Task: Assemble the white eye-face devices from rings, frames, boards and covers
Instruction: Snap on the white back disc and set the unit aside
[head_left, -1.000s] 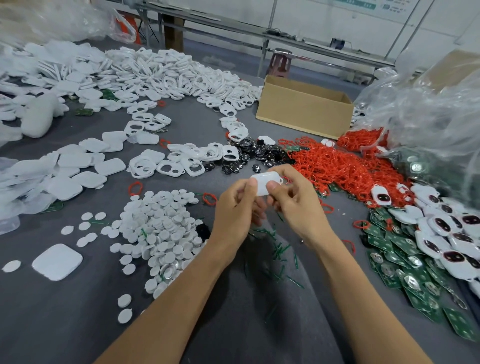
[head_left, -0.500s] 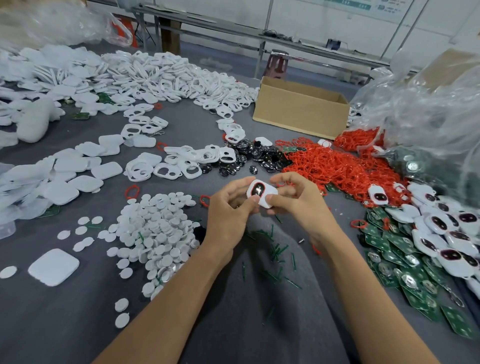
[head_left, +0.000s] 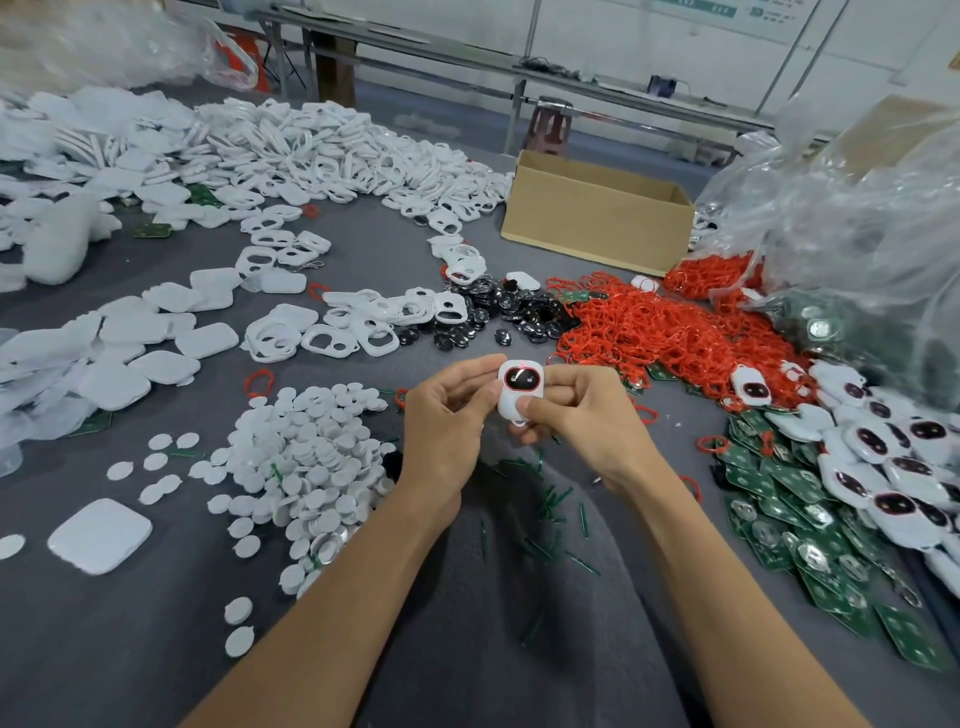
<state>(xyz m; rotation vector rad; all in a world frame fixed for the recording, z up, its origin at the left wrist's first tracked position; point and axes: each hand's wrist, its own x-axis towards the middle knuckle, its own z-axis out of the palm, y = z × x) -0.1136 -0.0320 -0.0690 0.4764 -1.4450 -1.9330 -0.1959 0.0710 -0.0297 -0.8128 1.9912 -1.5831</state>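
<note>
A white eye-face device (head_left: 519, 389) with a red-rimmed dark face is held upright between both hands over the grey table. My left hand (head_left: 447, 421) pinches its left side with thumb and fingers. My right hand (head_left: 582, 410) grips its right side and lower edge. Red rings (head_left: 665, 332) lie heaped behind the hands. White frames (head_left: 332, 338) and black face discs (head_left: 498, 312) sit further back. Green boards (head_left: 789, 525) and finished devices (head_left: 893, 467) are piled at the right. White covers (head_left: 130, 358) lie at the left.
A heap of white round discs (head_left: 306, 467) lies left of my left wrist. An open cardboard box (head_left: 597, 218) stands at the back. Clear plastic bags (head_left: 857, 218) bulge at the right. Green clippings (head_left: 550, 509) litter the cloth near my arms.
The device was turned from back-side up to face toward me, and it now stands upright between both hands, a little lower and nearer.
</note>
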